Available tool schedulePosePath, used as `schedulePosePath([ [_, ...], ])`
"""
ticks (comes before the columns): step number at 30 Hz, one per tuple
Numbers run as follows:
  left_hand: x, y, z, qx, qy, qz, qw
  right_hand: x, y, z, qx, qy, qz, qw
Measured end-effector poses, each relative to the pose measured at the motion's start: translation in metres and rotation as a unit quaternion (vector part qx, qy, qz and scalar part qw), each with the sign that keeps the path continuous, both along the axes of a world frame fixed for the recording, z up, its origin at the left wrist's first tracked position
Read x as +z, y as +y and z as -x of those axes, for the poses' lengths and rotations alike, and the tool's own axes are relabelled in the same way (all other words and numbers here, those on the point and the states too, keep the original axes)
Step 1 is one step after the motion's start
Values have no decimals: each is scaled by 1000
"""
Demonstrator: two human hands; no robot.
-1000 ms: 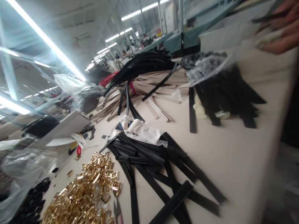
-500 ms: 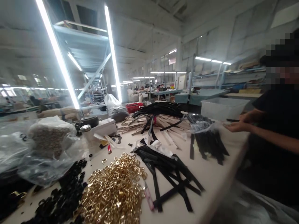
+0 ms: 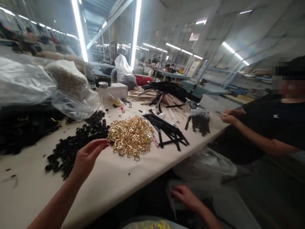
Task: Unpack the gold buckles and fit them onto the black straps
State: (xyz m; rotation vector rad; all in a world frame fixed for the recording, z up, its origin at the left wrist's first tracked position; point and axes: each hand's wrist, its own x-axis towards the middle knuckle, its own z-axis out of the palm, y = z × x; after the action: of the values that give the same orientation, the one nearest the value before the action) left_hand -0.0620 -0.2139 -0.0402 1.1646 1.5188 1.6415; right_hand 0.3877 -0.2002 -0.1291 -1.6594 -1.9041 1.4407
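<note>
My left hand (image 3: 89, 156) is over the table, its fingers pressed together with the thumb. Whatever lies between the fingertips is too small to make out. Those tips are close to the left edge of a heap of gold metal rectangular buckles (image 3: 131, 135). Behind and left of the hand spreads a pile of small black loops (image 3: 73, 144). Lower down, past the table's front edge, my right hand (image 3: 187, 197) has its fingers curled at a clear plastic bag (image 3: 172, 200). Blur hides whether it grips the bag or something small.
Black strips (image 3: 166, 127) lie right of the buckles, beside a pink-handled tool (image 3: 155, 140). A bundle of straps (image 3: 166, 90), a glass jar (image 3: 103, 92) and plastic bags (image 3: 73, 82) stand farther back. At right, a co-worker (image 3: 274, 124) holds both hands near the table's edge.
The view has turned and tilted down, taking in more of the table's front edge. Both my hands have come into view; neither showed before.
</note>
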Motion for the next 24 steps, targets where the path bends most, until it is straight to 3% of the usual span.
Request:
schedulePosePath([
  [3,0,13,0,25,-101,-5,995,32,3,-7,2,86,7,996],
  [6,-4,27,-10,29,-159,-12,987,69,36,9,-9,135,-53,989],
  [8,-8,37,-16,40,-185,-1,982,82,65,29,-13,130,-111,985],
  [12,-22,47,-22,51,-182,23,982,82,127,63,9,58,-261,964],
  [17,-58,46,-11,43,-136,97,985,81,194,74,-13,-12,-370,929],
  [20,-72,48,-8,45,-145,141,978,88,231,85,-33,-82,-372,924],
  [24,-68,51,-19,47,-53,148,986,89,276,120,-42,-188,-354,915],
])
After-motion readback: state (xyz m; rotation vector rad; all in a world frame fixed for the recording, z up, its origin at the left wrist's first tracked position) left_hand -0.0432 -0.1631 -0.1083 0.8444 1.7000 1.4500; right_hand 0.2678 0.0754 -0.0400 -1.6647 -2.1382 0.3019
